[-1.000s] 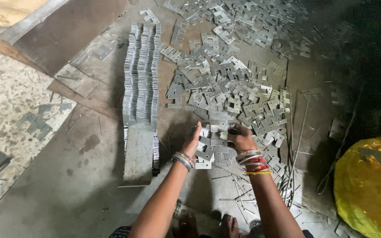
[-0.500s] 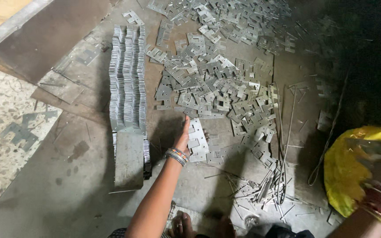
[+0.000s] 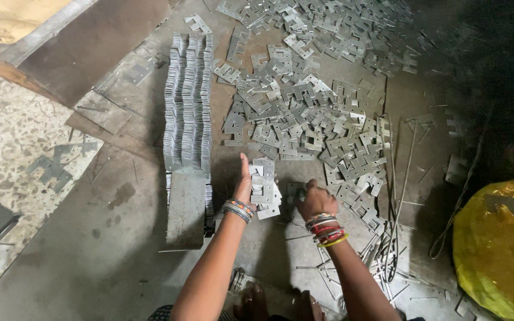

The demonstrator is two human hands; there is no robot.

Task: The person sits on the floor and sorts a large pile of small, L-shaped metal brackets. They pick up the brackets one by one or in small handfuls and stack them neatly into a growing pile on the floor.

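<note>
Head view: left hand [image 3: 244, 185] flat, fingers together, edge pressed against a small stack of metal plates [image 3: 266, 189] on the floor [image 3: 90, 261]. Right hand [image 3: 313, 199] just beside, fingers curled on one plate [image 3: 296, 191]. Loose plate pile [image 3: 304, 113] beyond; upright plate rows [image 3: 188, 101] to the left.

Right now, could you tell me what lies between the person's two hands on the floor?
In the head view, a small stack of flat metal plates lies between the left hand, which touches its edge, and the right hand.
</note>
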